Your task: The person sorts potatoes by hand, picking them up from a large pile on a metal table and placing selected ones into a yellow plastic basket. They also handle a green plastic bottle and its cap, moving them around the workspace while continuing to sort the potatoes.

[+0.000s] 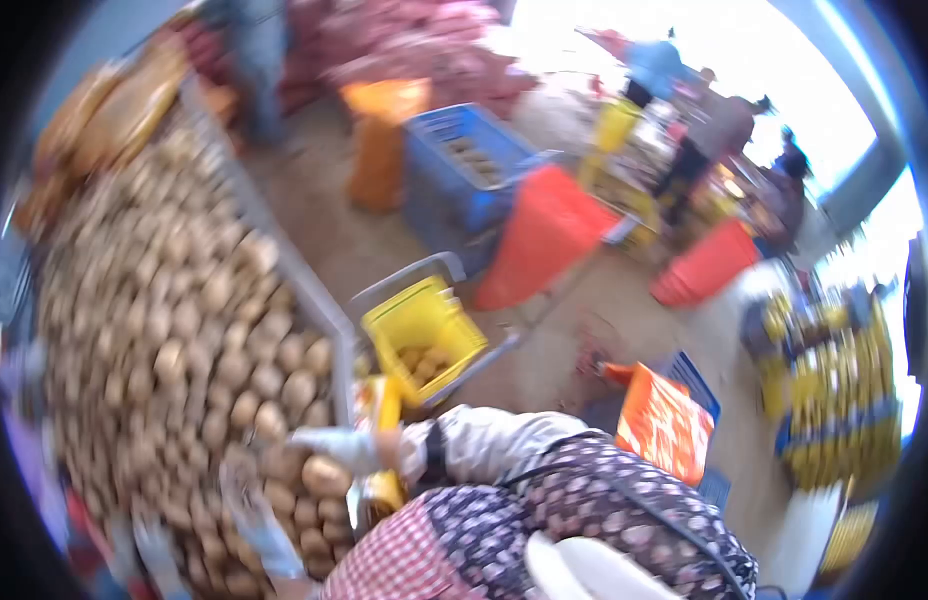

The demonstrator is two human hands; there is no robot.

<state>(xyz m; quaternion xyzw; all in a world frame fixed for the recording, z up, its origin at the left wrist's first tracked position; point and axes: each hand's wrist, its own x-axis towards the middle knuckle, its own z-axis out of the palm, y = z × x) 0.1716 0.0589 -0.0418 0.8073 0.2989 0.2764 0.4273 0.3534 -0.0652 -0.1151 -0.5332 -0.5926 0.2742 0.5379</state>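
Observation:
A large heap of brown potatoes [184, 330] fills the left side, held in by a grey metal edge [314, 300]. From the right, my right hand [339, 447], in a pale blue glove, reaches over this edge onto the potatoes, its fingertips blurred. Lower down, my left hand [262, 530], gloved alike, lies among the potatoes with smeared fingers. Whether either hand grips a potato is unclear. Beside the edge, a yellow basket [462, 345] has some potatoes inside.
A co-worker's gloved hand [159, 555] is at the lower left. Beyond stand a blue crate [449, 190], an orange sack [379, 150] and red sacks [544, 235]. An orange-white bag [664, 425] lies right. People [709, 130] work at the back, near stacked yellow goods [839, 385].

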